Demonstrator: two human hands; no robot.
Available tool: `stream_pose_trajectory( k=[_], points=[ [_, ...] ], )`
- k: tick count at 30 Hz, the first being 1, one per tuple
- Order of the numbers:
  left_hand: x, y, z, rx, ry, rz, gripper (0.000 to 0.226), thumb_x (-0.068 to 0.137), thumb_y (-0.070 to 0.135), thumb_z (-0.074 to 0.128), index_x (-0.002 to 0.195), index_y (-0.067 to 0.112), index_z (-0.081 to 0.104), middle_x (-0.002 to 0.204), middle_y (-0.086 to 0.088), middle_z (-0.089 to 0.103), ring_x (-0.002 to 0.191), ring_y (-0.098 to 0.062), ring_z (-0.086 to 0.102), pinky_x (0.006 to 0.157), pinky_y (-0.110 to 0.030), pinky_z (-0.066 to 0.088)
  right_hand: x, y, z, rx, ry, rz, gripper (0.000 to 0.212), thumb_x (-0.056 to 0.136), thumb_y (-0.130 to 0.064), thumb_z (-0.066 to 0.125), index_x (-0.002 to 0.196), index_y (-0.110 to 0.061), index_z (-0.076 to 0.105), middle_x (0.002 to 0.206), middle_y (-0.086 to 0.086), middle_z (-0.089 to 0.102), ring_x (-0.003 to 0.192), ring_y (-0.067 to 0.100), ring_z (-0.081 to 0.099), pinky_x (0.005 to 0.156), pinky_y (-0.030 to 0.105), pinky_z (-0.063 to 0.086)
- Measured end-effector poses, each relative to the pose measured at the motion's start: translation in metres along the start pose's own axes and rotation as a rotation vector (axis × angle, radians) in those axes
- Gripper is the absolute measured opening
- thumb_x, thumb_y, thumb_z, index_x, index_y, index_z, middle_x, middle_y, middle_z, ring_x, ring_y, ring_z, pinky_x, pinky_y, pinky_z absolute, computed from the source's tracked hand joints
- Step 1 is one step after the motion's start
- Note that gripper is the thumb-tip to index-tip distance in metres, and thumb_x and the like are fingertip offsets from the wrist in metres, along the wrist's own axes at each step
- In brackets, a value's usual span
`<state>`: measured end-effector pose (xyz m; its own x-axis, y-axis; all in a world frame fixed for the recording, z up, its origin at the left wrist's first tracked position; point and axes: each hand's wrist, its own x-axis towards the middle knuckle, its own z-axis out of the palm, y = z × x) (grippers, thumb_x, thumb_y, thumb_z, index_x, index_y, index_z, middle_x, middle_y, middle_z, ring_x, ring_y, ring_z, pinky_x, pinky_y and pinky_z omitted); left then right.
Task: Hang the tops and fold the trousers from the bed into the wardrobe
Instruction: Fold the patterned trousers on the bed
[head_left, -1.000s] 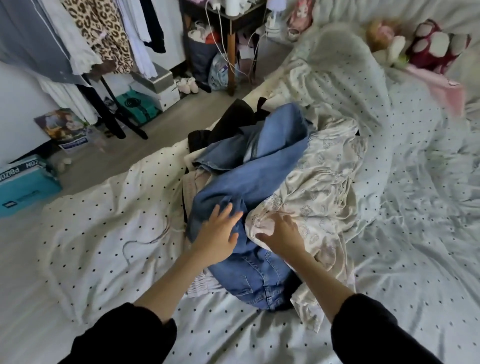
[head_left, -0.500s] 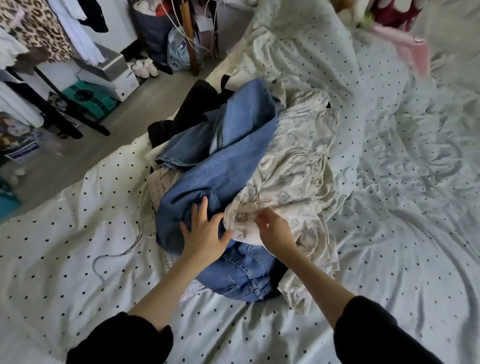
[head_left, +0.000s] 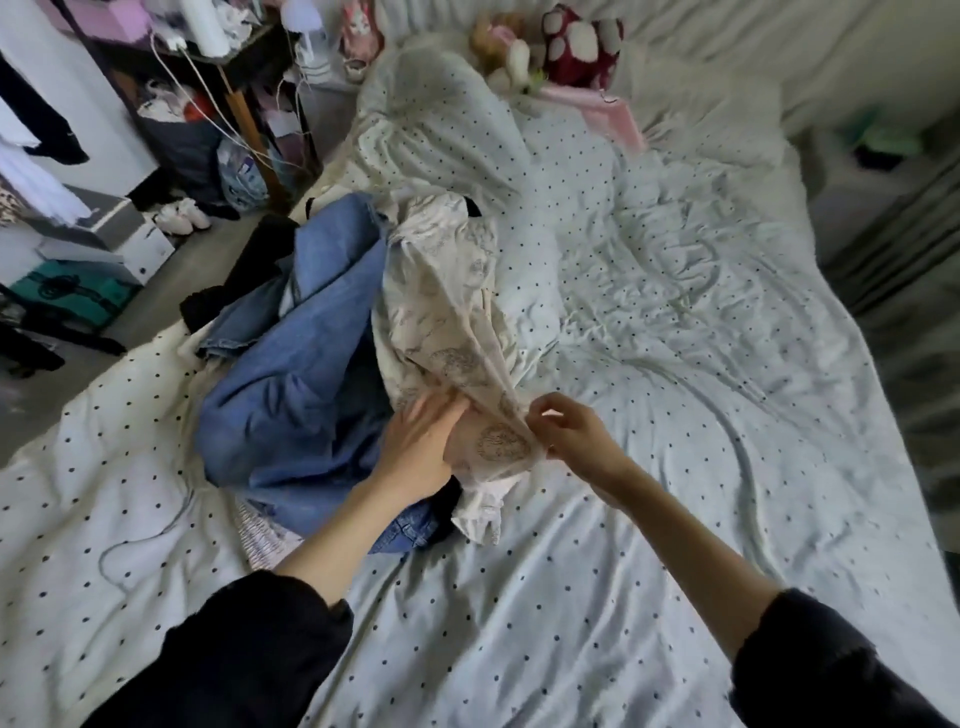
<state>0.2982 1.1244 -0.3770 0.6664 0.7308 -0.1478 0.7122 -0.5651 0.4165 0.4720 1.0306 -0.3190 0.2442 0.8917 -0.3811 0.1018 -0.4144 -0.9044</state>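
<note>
**Both hands on the cream printed garment at the clothes pile**

A pile of clothes lies on the bed (head_left: 649, 597), left of centre, over a white sheet with small dark dots; blue jeans (head_left: 296, 384) fill the left and middle of the pile; a cream garment with a faint grey print (head_left: 441, 312) is draped over the right side of the jeans, reaching from the far end of the pile to its near edge; a black garment (head_left: 244, 270) shows at the far left of the pile, partly under the jeans; a pale ribbed piece (head_left: 265, 535) pokes out beneath the near edge of the denim.

The right hand (head_left: 574, 434) pinches the near right edge of the cream garment between thumb and curled fingers, lifting the cloth taut above the sheet; the left hand (head_left: 423, 441) lies with fingers straight and spread against the same garment, just left of the right hand and over the jeans; both forearms are bare below black sleeves.

Far along the bed, soft toys (head_left: 550, 49) sit near the top; on the left, the floor holds white shoes (head_left: 182, 218) and boxes (head_left: 93, 244); hanging clothes show at the far left edge.
</note>
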Motion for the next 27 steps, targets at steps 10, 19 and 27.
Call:
stream_pose_trajectory(
  k=[10, 19, 27],
  points=[
    [-0.027, 0.183, 0.024, -0.280, -0.052, 0.001, 0.011, 0.090, 0.023, 0.060, 0.093, 0.015, 0.068, 0.089, 0.003, 0.065, 0.083, -0.015, 0.060, 0.065, -0.025, 0.042, -0.107, 0.046, -0.166, -0.014, 0.479, 0.003, 0.016, 0.094, -0.010, 0.052, 0.079, -0.015, 0.055, 0.075, 0.002, 0.059, 0.065, 0.018, 0.053, 0.060, 0.028, 0.046],
    [-0.041, 0.259, 0.057, -0.409, -0.361, 0.058, 0.020, 0.092, 0.020, 0.058, 0.109, 0.016, 0.068, 0.089, 0.005, 0.070, 0.076, -0.002, 0.062, 0.076, -0.020, 0.050, -0.137, 0.090, -0.241, -0.137, 0.756, 0.158, 0.020, 0.090, -0.007, 0.049, 0.105, -0.006, 0.063, 0.098, 0.011, 0.064, 0.092, 0.029, 0.061, 0.078, 0.039, 0.052],
    [-0.028, 0.212, 0.095, -0.243, -0.463, -0.022, 0.035, 0.093, 0.016, 0.055, 0.128, 0.019, 0.055, 0.134, 0.001, 0.051, 0.120, -0.013, 0.048, 0.100, -0.027, 0.040, -0.120, 0.149, -0.201, -0.317, 0.405, 0.314, 0.033, 0.090, -0.013, 0.059, 0.122, -0.006, 0.056, 0.123, 0.013, 0.061, 0.108, 0.027, 0.059, 0.093, 0.035, 0.047]
  ],
)
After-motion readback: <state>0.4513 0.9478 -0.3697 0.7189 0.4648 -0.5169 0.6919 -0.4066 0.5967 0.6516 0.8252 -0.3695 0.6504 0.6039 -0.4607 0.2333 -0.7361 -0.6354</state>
